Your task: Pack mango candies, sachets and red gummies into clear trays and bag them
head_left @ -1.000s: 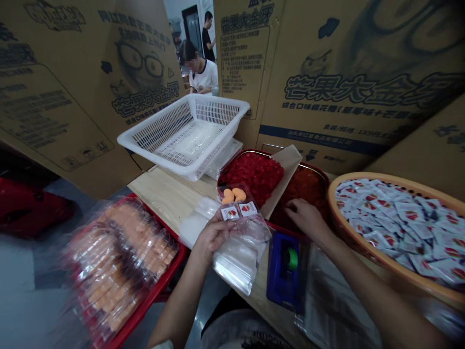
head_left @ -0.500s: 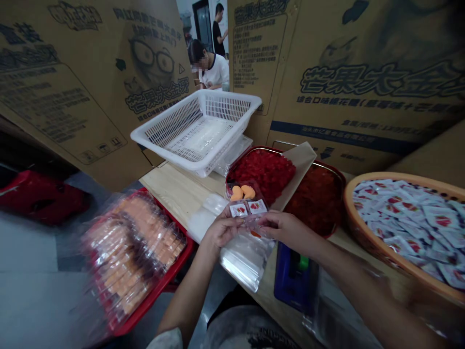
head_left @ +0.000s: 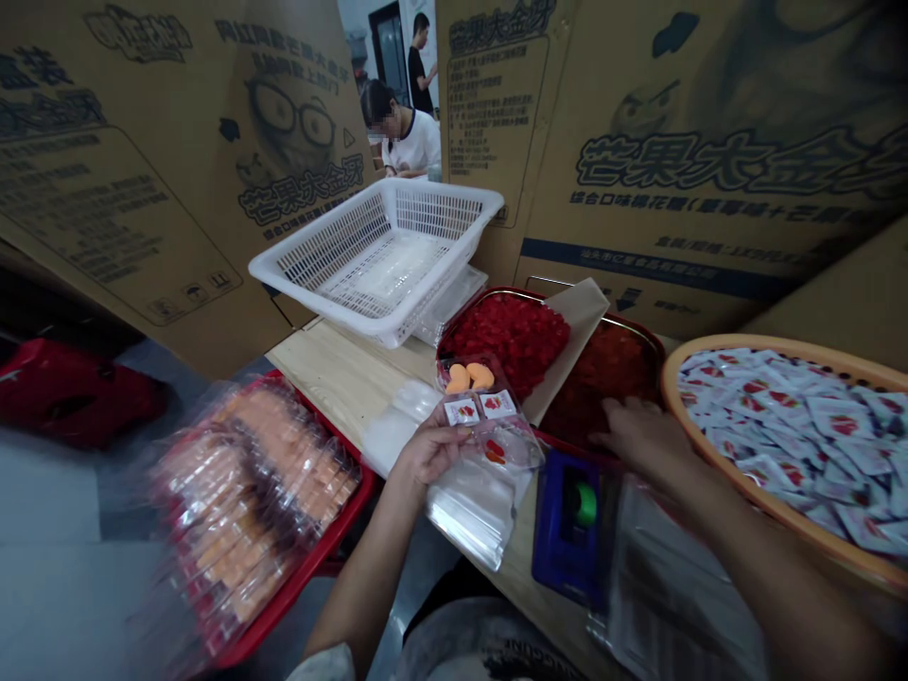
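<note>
My left hand [head_left: 434, 448] is closed on the edge of a clear plastic blister tray [head_left: 521, 445], held over the table. In its compartments lie orange curved candies [head_left: 470, 377], two white sachets [head_left: 480, 407] with red print, and a few small red-orange pieces [head_left: 495, 451]. My right hand [head_left: 642, 433] is at the near edge of a red-rimmed tray of dark orange-red pieces [head_left: 602, 378], fingers apart and reaching down into it. Beneath the blister tray lie flat clear plastic bags [head_left: 474, 506].
Bright red pieces [head_left: 515, 336] lie left of a cardboard divider [head_left: 571, 331]. An orange basket [head_left: 677, 388] of sachets stands right, a white basket [head_left: 379, 326] behind. A blue tape dispenser [head_left: 557, 539] sits near the front; a red tray [head_left: 302, 577] of filled packs, left. Cardboard boxes [head_left: 489, 189] stand behind.
My right hand has let go of the blister tray and moved right to the dark orange-red pieces. My left hand keeps its hold, almost unmoved.
</note>
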`<move>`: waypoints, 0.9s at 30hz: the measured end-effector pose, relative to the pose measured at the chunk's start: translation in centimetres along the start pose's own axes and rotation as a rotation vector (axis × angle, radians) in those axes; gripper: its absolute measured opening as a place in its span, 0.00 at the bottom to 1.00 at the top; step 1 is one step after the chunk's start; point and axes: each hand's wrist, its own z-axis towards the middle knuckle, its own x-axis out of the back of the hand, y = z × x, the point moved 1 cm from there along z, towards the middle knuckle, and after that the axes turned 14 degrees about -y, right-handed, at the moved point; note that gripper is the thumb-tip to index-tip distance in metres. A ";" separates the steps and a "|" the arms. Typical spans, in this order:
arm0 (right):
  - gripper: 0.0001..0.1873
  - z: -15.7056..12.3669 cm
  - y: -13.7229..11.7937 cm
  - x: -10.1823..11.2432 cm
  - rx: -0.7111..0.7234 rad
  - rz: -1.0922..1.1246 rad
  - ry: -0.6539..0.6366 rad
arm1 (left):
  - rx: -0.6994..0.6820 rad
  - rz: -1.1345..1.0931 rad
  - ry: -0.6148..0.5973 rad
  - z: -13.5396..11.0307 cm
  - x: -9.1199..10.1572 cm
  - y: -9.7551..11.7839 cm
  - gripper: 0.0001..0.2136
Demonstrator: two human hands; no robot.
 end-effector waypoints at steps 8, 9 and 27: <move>0.14 1.4 1.3 -2.2 0.171 0.233 -0.069 | -0.008 0.000 -0.008 0.0 -0.2 0.0 0.31; 0.13 1.4 1.5 -2.3 0.189 0.288 -0.038 | -0.012 -0.007 -0.009 0.0 -0.2 0.0 0.31; 0.22 -2.5 -0.1 0.0 0.214 1.323 -0.073 | -0.006 -0.030 0.009 0.1 0.0 -0.1 0.28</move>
